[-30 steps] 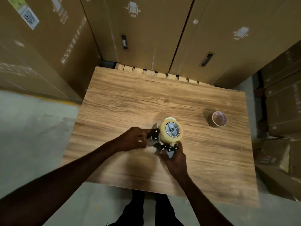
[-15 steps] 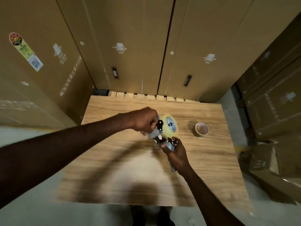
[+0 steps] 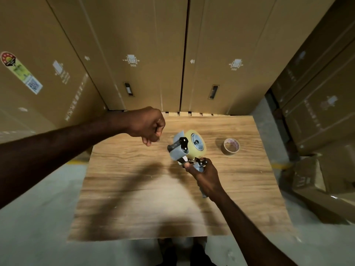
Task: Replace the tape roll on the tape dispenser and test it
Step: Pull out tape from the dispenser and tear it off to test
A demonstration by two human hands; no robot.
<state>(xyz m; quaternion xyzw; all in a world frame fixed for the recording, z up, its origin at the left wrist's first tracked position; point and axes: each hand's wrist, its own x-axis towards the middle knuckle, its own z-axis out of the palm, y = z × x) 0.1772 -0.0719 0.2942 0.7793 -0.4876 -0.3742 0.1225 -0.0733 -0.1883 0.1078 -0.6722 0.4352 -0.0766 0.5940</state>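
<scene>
Warehouse / stockroom. Tall cardboard cartons (image 3: pixel 134 54) w/ printed handling marks + a QR label (image 3: pixel 33 85) stand packed behind, more cartons (image 3: pixel 322 104) stacked at right. Wood pallet (image 3: pixel 192 113) under them, bare concrete floor (image 3: pixel 38 217), plain wood-grain table (image 3: pixel 144 189) as packing bench.

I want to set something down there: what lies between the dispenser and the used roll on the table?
Nothing: the head view shows only bare table between the dispenser and the used roll.

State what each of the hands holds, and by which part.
Right hand holds the tape dispenser by its handle. Left hand is closed; any tape cannot be told.
</scene>
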